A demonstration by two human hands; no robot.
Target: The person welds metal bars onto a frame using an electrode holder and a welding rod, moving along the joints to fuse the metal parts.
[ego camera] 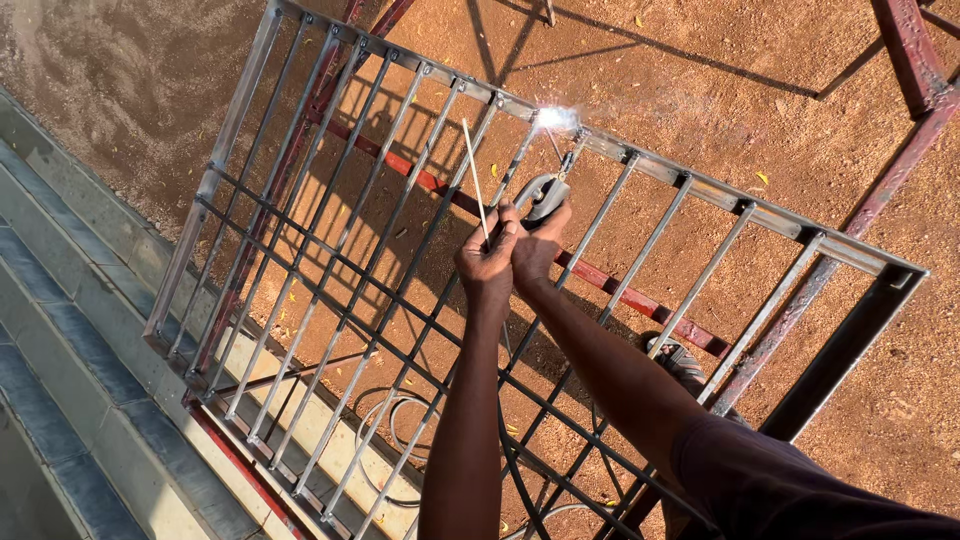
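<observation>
The left hand (pixel 487 258) is pinching a spare rod (pixel 476 178) upright while the right hand (pixel 540 235), pressed beside it, is gripping the holder (pixel 543 196) and arcing at the grille (pixel 300 230) top rail, where the spark (pixel 556 119) is flaring; a steady tip seems needed next.

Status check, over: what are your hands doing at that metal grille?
Right hand grips electrode holder, arc sparking at grille top rail. Left hand holds spare rod. Nothing blocking the spark.
</observation>
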